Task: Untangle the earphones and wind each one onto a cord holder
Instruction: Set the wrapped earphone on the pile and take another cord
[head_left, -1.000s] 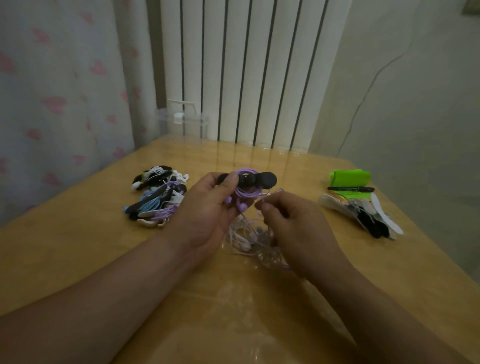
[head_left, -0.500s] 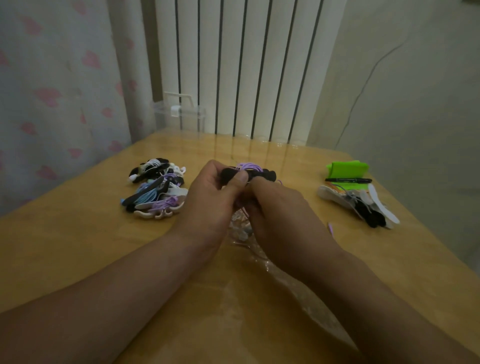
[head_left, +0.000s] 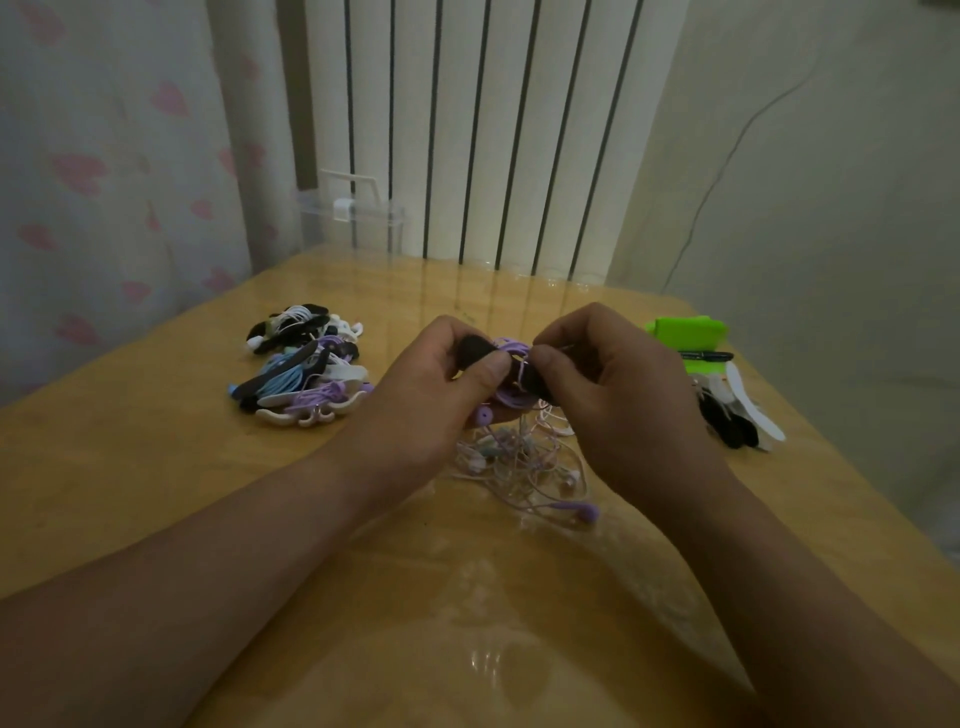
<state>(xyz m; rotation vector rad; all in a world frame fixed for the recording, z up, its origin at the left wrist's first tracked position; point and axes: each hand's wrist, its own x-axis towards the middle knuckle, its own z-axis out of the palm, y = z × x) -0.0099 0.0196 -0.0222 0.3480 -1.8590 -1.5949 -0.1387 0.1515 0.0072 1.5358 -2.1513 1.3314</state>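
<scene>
Head view: I see the left hand (head_left: 431, 395) pinching the black cord holder (head_left: 475, 347) at its left end. The right hand (head_left: 613, 395) has its fingers curled round the right end. A purple cord (head_left: 511, 345) is wound on the holder. The loose tangle (head_left: 524, 457) lies just beneath on the table (head_left: 156, 467), and the wound holders (head_left: 306, 374) are piled to the left.

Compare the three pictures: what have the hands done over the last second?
The right hand rose from pinching loose cord to grip the right end of the black cord holder. The left hand kept its left end; the earphone tangle, wound earphones and spare holders stayed put.
</scene>
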